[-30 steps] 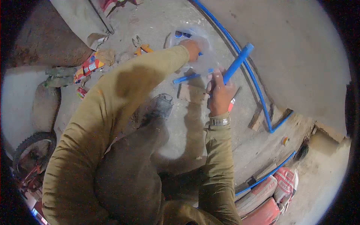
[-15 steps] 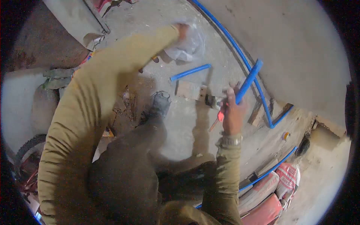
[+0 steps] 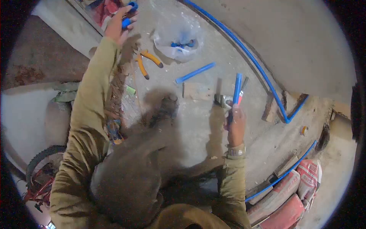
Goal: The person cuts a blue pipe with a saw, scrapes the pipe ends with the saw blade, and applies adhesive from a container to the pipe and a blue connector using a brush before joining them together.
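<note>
My left hand (image 3: 115, 27) is raised at the upper left, fingers closed around a blue pipe fitting (image 3: 126, 23); its fingers hide part of it. My right hand (image 3: 237, 126) grips a short length of blue pipe (image 3: 238, 86), pointing away from me, together with a slim red-and-grey tool (image 3: 241, 95). On the floor between them sits a clear plastic bag (image 3: 162, 47) with blue fittings (image 3: 183, 44) inside. Pliers with orange handles (image 3: 151, 58) lie left of the bag. Another cut blue pipe (image 3: 195, 73) rests beside a wooden block (image 3: 196, 92).
A long bent blue pipe (image 3: 244, 49) runs along the wall's foot at right. Cement bags (image 3: 280, 194) are piled at the lower right, near another blue pipe (image 3: 284, 175). A tape roll (image 3: 304, 130) lies on the floor. A bicycle wheel (image 3: 40, 168) stands at left.
My left hand has moved from the plastic bag to the upper left, now with a blue fitting. My right hand's pipe has swung more upright. The bag and pliers have come into clear view.
</note>
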Motion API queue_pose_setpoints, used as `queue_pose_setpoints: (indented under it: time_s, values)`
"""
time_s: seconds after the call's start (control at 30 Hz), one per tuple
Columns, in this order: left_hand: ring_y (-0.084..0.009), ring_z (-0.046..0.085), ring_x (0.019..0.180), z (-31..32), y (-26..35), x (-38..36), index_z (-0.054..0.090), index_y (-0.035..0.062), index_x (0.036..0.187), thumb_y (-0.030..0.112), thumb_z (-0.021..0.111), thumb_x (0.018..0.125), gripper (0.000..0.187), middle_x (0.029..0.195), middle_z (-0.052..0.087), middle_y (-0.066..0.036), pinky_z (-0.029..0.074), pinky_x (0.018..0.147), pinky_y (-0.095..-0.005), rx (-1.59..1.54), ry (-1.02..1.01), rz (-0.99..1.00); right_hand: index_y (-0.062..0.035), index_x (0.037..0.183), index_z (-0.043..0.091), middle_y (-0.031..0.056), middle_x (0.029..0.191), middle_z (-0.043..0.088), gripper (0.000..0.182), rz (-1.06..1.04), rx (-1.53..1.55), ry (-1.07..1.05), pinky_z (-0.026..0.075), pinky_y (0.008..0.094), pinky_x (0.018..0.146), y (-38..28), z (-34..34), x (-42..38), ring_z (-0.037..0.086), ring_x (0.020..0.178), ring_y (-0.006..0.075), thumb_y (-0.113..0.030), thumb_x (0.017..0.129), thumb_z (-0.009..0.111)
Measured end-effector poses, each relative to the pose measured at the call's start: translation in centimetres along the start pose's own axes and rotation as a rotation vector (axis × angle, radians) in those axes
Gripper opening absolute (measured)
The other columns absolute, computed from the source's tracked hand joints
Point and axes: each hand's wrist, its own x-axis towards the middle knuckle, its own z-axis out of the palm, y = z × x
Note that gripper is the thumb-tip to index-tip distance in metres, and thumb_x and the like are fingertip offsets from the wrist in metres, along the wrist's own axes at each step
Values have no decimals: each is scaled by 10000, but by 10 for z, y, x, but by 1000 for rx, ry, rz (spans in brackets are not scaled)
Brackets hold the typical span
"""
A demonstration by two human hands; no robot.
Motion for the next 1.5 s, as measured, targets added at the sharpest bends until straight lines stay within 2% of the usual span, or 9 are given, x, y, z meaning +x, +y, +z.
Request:
queue_pose_setpoints:
  time_s: [0.43, 0.57, 0.67, 0.73, 0.9, 1.13, 1.23, 1.33, 1.5]
  values:
    - [-101, 599, 831, 58, -35, -120, 588, 20, 1094, 129, 746, 846, 313, 991, 652, -79, 492, 636, -230, -139, -317, -71, 15, 1139, 630, 1, 753, 585, 373, -134, -151, -284, 395, 229, 531, -8, 34, -34, 487, 592, 51, -316, 979, 565]
    - [-92, 592, 809, 75, -53, -132, 598, 51, 930, 223, 761, 844, 253, 910, 648, -62, 496, 636, -253, -2, -422, -252, 4, 1005, 622, 12, 730, 552, 290, -204, -285, -152, 425, 257, 589, 36, 16, -19, 504, 647, 94, -279, 943, 601]
    - [-174, 634, 741, 88, -125, -146, 610, 41, 904, 280, 732, 849, 274, 853, 661, -94, 505, 626, -309, 599, -827, -159, -6, 970, 600, 34, 732, 549, 254, -198, -137, -85, 427, 267, 628, 41, 8, -10, 513, 677, 124, -256, 924, 601]
    - [-297, 639, 780, 97, -178, -170, 614, 22, 859, 337, 710, 839, 330, 842, 647, -155, 499, 707, -400, 894, -981, 158, -5, 988, 597, 49, 746, 561, 253, -162, -268, -79, 427, 278, 638, 64, -14, 8, 518, 683, 130, -248, 918, 599]
    - [-342, 627, 814, 115, -219, -190, 622, 42, 894, 342, 691, 844, 312, 839, 630, -173, 488, 769, -422, 833, -940, 122, 6, 999, 597, 64, 776, 591, 265, 145, -255, -184, 440, 335, 658, 29, -16, 3, 536, 697, 165, -245, 915, 603]
    - [-211, 633, 836, 116, -181, -195, 621, 60, 926, 365, 728, 815, 342, 905, 655, -97, 500, 784, -380, 615, -701, -101, 34, 1017, 598, 105, 810, 621, 294, -54, -424, -286, 473, 352, 731, 70, -33, 11, 587, 759, 204, -242, 917, 616]
    - [-247, 641, 846, 107, -201, -196, 628, 59, 974, 347, 754, 779, 370, 920, 658, -123, 501, 791, -393, 770, -798, 2, 44, 1039, 602, 152, 847, 647, 300, -49, -528, -289, 484, 362, 769, 66, -33, 9, 625, 801, 245, -230, 918, 617]
    - [-292, 635, 834, 107, -233, -204, 636, 54, 1028, 337, 764, 748, 419, 897, 653, -150, 500, 784, -415, 1095, -932, 422, 41, 1048, 612, 184, 883, 664, 290, -71, -612, -297, 488, 373, 783, 68, -37, 11, 646, 825, 275, -217, 914, 613]
    - [-331, 620, 819, 117, -215, -210, 655, 51, 1040, 338, 732, 757, 410, 878, 645, -162, 493, 768, -432, 898, -870, 201, 11, 1040, 630, 173, 883, 670, 264, -115, -676, -362, 494, 375, 782, 59, -39, 3, 652, 832, 276, -189, 868, 629]
